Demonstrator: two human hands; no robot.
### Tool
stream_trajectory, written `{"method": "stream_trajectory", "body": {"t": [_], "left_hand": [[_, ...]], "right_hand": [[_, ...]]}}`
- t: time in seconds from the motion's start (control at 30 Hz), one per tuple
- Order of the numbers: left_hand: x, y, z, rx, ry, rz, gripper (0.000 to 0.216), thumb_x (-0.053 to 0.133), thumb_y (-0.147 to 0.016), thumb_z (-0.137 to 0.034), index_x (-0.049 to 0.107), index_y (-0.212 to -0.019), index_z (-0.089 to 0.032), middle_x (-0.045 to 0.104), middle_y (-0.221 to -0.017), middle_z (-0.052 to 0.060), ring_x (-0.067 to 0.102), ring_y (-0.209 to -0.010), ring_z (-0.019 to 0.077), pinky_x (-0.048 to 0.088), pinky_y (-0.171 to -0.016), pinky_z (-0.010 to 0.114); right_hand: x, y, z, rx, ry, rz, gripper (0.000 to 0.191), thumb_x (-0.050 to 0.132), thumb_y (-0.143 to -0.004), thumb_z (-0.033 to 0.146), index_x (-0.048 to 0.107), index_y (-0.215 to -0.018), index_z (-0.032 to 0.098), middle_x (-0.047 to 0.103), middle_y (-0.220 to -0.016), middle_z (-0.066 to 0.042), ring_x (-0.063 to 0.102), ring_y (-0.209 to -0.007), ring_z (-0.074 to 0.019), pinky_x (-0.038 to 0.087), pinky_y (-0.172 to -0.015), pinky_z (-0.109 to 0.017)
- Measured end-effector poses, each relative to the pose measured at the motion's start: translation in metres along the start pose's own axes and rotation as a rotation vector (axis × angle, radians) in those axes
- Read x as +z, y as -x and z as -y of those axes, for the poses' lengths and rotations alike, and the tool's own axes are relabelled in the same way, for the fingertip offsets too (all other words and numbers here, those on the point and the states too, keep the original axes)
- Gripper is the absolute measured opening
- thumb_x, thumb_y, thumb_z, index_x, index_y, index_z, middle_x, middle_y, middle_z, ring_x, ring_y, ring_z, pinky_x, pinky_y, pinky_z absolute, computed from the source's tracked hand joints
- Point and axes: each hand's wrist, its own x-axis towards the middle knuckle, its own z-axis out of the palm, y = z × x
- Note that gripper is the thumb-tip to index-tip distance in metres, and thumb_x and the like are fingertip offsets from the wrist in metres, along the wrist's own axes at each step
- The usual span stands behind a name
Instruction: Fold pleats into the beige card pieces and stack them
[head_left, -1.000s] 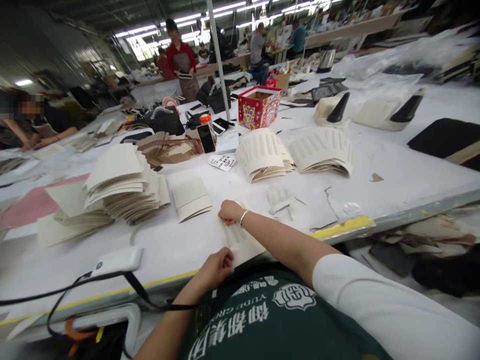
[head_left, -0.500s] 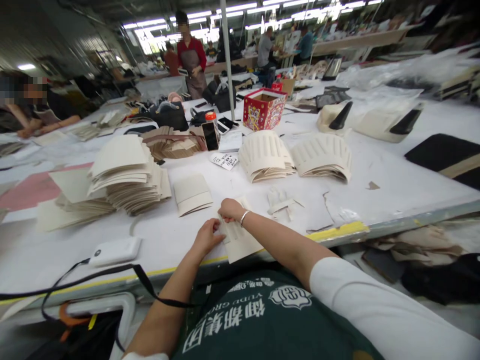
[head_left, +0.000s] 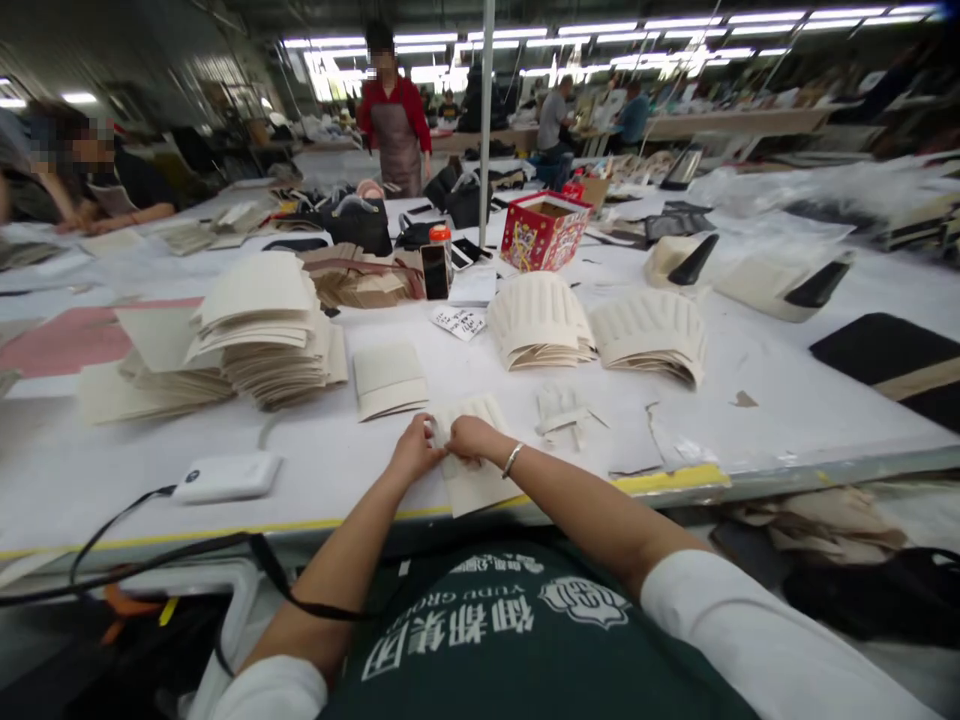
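Observation:
A cream panel (head_left: 476,492) with raised narrow strips lies at the table's front edge, under both hands. My left hand (head_left: 417,452) is closed in a pinch at the panel's left edge. A small pale bit shows by its fingers, too small to name. My right hand (head_left: 477,440), with a bracelet at the wrist, is closed over the panel, its fingertips meeting the left hand's. What they grip is hidden. Several narrow pale strips (head_left: 562,412) lie to the right. A small stack of cream panels (head_left: 390,380) sits just beyond my left hand.
A tall stack of cream pieces (head_left: 259,320) stands to the left, and two fanned stacks of stripped panels (head_left: 540,315) lie ahead. A white power bank (head_left: 229,477) with a cable sits front left. Behind are a phone (head_left: 434,272), a red box (head_left: 544,235) and a pole (head_left: 486,120).
My right hand has moved down the panel toward me, and my left hand has risen slightly along its left edge. The two hands now meet. The camera view has shifted a little.

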Motion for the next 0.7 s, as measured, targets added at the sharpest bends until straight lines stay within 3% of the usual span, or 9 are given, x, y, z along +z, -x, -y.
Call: {"method": "stream_trajectory", "body": {"t": [0.17, 0.27, 0.33, 0.4, 0.47, 0.6, 0.7], "left_hand": [[0.0, -0.007, -0.002, -0.016, -0.015, 0.1, 0.036, 0.06, -0.066, -0.017, 0.05, -0.1, -0.018, 0.058, -0.066, -0.004, 0.056, -0.059, 0.0122, 0.046, -0.059, 0.024], [-0.002, -0.005, -0.004, 0.048, -0.067, 0.082, 0.025, 0.06, -0.065, -0.016, 0.056, -0.089, -0.017, 0.061, -0.089, 0.003, 0.058, -0.081, 0.0164, 0.046, -0.075, 0.029], [-0.004, -0.003, -0.008, 0.199, -0.163, 0.059, 0.031, 0.057, -0.065, -0.012, 0.056, -0.095, -0.018, 0.055, -0.111, 0.006, 0.051, -0.103, 0.0191, 0.04, -0.09, 0.031], [-0.009, -0.003, -0.011, 0.355, -0.298, 0.099, 0.033, 0.053, -0.069, -0.01, 0.056, -0.1, -0.02, 0.053, -0.116, 0.006, 0.046, -0.111, 0.0197, 0.034, -0.096, 0.033], [-0.015, -0.003, -0.015, 0.405, -0.436, 0.157, 0.027, 0.05, -0.073, -0.013, 0.057, -0.098, -0.021, 0.056, -0.112, 0.006, 0.046, -0.108, 0.0216, 0.034, -0.094, 0.036], [-0.025, 0.0, -0.026, 0.328, -0.658, 0.186, 0.015, 0.053, -0.076, -0.027, 0.061, -0.085, -0.019, 0.06, -0.097, 0.011, 0.048, -0.1, 0.0285, 0.037, -0.085, 0.041], [-0.026, 0.011, -0.031, 0.327, -0.685, 0.307, 0.012, 0.054, -0.074, -0.029, 0.061, -0.072, -0.019, 0.062, -0.084, 0.01, 0.052, -0.091, 0.0279, 0.038, -0.081, 0.04]], "right_hand": [[-0.005, 0.005, -0.001, 0.043, -0.143, 0.048, 0.022, 0.05, -0.077, 0.021, 0.066, -0.068, 0.007, 0.065, -0.056, -0.009, 0.052, -0.037, -0.0109, 0.043, -0.04, -0.02], [-0.005, 0.007, -0.001, 0.048, -0.209, 0.077, 0.02, 0.051, -0.077, 0.018, 0.065, -0.067, 0.007, 0.059, -0.045, -0.005, 0.048, -0.033, -0.0095, 0.042, -0.039, -0.019], [-0.005, 0.004, -0.003, 0.044, -0.232, 0.095, 0.019, 0.051, -0.077, 0.017, 0.064, -0.068, 0.007, 0.058, -0.044, -0.003, 0.049, -0.034, -0.0096, 0.042, -0.04, -0.018], [-0.003, -0.001, -0.005, 0.041, -0.24, 0.11, 0.018, 0.051, -0.077, 0.016, 0.064, -0.069, 0.007, 0.059, -0.045, -0.003, 0.051, -0.035, -0.0099, 0.043, -0.042, -0.018], [-0.002, -0.005, -0.007, 0.039, -0.232, 0.12, 0.018, 0.052, -0.076, 0.016, 0.064, -0.067, 0.007, 0.061, -0.046, -0.004, 0.053, -0.037, -0.0106, 0.044, -0.044, -0.019], [-0.001, -0.009, -0.007, 0.035, -0.202, 0.117, 0.019, 0.052, -0.074, 0.014, 0.065, -0.064, 0.007, 0.063, -0.049, -0.007, 0.055, -0.039, -0.0128, 0.046, -0.045, -0.022], [0.0, -0.009, -0.008, 0.022, -0.185, 0.106, 0.017, 0.053, -0.071, 0.014, 0.066, -0.062, 0.006, 0.063, -0.051, -0.009, 0.056, -0.041, -0.0146, 0.046, -0.045, -0.023]]}}
